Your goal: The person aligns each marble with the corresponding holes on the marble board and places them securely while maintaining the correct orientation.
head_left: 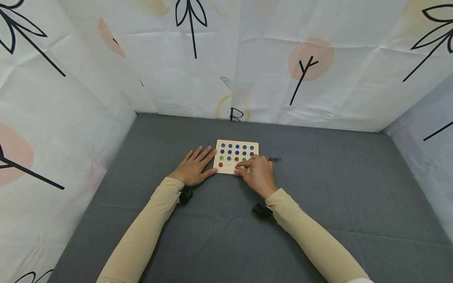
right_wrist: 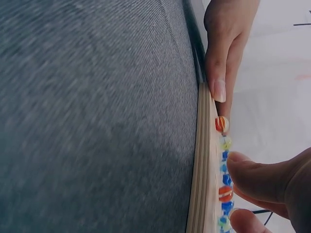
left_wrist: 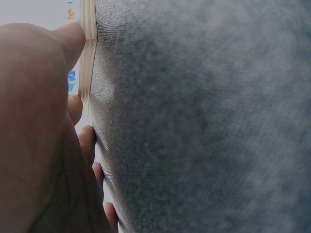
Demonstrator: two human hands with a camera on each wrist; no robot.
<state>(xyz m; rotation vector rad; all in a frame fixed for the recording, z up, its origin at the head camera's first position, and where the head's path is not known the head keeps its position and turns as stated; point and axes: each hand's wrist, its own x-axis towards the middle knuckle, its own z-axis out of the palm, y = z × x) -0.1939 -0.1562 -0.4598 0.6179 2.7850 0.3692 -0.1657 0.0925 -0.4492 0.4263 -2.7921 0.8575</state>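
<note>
- Nearest, two cream sleeves [head_left: 148, 224] reach in over a grey mat [head_left: 318, 196]; a small black camera sits under each wrist.
- The left hand [head_left: 194, 167] lies flat on the mat, fingers straight and spread a little, holding nothing. Its fingertips touch the left edge of the board [head_left: 253, 144], and the thumb presses the near left corner, as the left wrist view also shows.
- The right hand [head_left: 257, 173] rests over the near right part of the board, fingers curled. Thumb and forefinger pinch an orange marble [right_wrist: 225, 192] at the near row; the right wrist view shows it caught between the two fingertips, just above the wood.
- The board is a pale wooden square lying flat at the middle of the mat, between the two hands. Its holes hold marbles: blue ones in the far rows, green and orange ones nearer. One more orange marble [right_wrist: 221, 124] sits at the near left corner, just beside the left thumb.
- Three loose marbles [head_left: 275, 159] lie in a short row on the mat, just right of the board and just beyond the right hand.
- Farthest, white cloth walls [head_left: 247, 59] printed with black twigs and pink discs close in the mat on three sides.
</note>
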